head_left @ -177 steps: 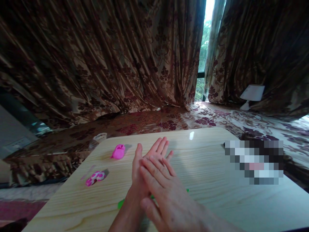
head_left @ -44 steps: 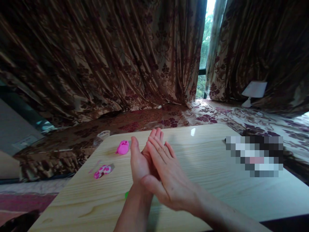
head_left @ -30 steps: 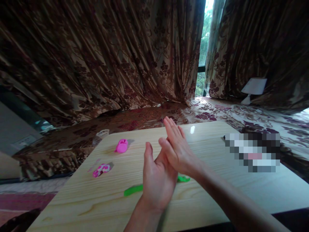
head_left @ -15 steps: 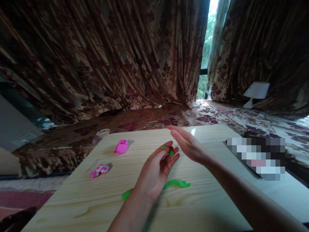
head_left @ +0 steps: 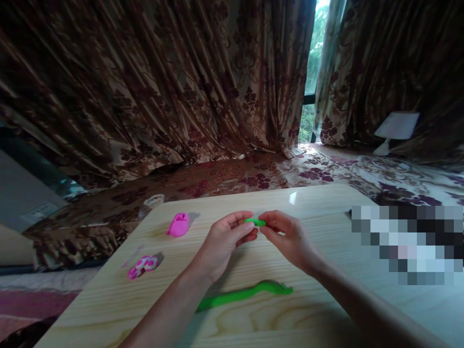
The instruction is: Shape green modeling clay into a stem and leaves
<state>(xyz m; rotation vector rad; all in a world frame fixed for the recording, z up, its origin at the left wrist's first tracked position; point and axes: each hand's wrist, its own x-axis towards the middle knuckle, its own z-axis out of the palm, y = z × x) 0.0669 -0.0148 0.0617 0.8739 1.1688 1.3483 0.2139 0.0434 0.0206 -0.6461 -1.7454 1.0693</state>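
Just right of frame ctr, my L hand (head_left: pixel 219 244) & R hand (head_left: pixel 292 237) pinch a small green bit (head_left: pixel 258 222), one at each end, both grips narrow, thumbs against fingers. It's held up over the table (head_left: pixel 315 304). Lower ctr, a long green strip (head_left: pixel 242 294) lies on the wood, wavy toward its right end, left end by my L forearm. Mid-left: hollowed pink pc (head_left: pixel 179 225), w/ a pink-&-white spotted pc (head_left: pixel 143 267) below it. Right edge: pixelated patch (head_left: pixel 409 241), can't tell what. Upper right, white lamp (head_left: pixel 398 125); curtains (head_left: pixel 217 72) across the top.
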